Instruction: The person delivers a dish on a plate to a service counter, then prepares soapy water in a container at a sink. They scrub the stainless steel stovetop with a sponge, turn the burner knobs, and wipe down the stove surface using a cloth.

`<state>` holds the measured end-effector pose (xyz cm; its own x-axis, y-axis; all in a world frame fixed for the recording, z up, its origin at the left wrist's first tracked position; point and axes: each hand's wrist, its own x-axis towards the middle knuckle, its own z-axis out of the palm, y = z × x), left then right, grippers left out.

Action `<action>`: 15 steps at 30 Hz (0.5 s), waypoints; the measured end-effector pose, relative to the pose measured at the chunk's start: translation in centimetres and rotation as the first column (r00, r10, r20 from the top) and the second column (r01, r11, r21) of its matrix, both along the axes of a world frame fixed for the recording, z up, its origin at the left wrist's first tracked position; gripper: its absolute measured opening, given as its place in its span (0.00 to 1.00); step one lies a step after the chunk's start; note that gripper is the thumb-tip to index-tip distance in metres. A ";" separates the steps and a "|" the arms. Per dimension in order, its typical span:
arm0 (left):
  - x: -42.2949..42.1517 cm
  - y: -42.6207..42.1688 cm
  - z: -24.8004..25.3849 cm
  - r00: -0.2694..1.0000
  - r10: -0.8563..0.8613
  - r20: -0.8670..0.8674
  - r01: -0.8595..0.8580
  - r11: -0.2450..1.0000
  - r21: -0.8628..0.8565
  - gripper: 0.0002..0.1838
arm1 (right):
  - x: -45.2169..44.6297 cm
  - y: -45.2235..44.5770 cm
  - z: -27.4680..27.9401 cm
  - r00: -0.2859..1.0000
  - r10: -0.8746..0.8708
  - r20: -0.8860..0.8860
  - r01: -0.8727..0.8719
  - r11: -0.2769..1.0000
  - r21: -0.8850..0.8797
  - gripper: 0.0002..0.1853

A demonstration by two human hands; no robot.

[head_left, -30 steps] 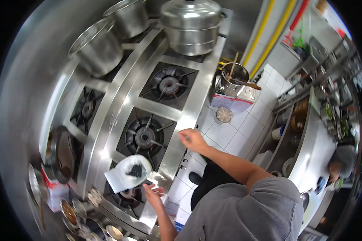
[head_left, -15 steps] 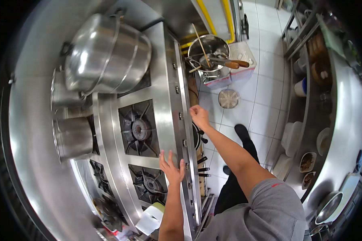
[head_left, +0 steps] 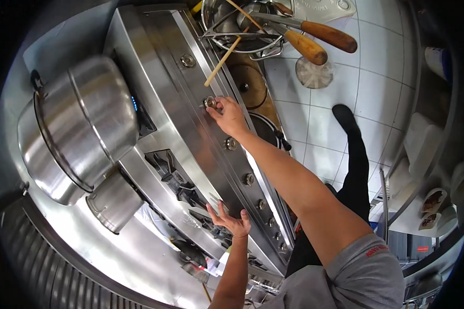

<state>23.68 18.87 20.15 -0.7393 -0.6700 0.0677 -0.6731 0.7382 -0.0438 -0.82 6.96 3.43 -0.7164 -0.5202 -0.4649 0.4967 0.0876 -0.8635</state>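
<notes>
Pinches 1 knob (head_left: pixel 210 102) in the narrow grip of the right hand (head_left: pixel 229 116); holds the left hand (head_left: pixel 232 223) open, empty, near the stove (head_left: pixel 206 154).

You wear the one camera on your head; it looks forward and steeply down along your arms (head_left: pixel 299 190), its wide lens bending lines. You see the stove (head_left: pixel 191 118) from close above, slanting across the view, with tiled floor (head_left: pixel 325 126) right of centre.

With the right arm (head_left: pixel 294 185) outstretched, the right hand (head_left: pixel 229 117) pinches while the left hand (head_left: pixel 233 222) is splayed.
</notes>
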 end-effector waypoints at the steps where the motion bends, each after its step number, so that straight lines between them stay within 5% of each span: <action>1: 0.0 0.0 0.0 1.000 0.003 0.013 -0.003 1.000 0.002 0.41 | 0.1 -0.1 -0.5 1.000 0.006 -0.010 -0.006 1.000 -0.007 0.19; 4: 0.1 0.0 -0.2 0.999 0.013 0.029 -0.013 1.000 0.007 0.41 | 0.3 -0.6 -0.9 0.987 -0.138 -0.078 0.129 0.985 -0.114 0.20; 10: 0.4 0.0 -0.3 0.999 0.020 0.027 -0.020 1.000 0.007 0.42 | 0.2 -0.9 -1.2 0.997 -0.010 -0.079 0.009 1.000 -0.019 0.20; 15: 0.6 -0.1 -0.4 1.000 0.017 0.001 -0.018 1.000 0.020 0.42 | 1.1 -1.7 -1.2 0.996 -0.084 0.031 0.085 0.996 -0.028 0.20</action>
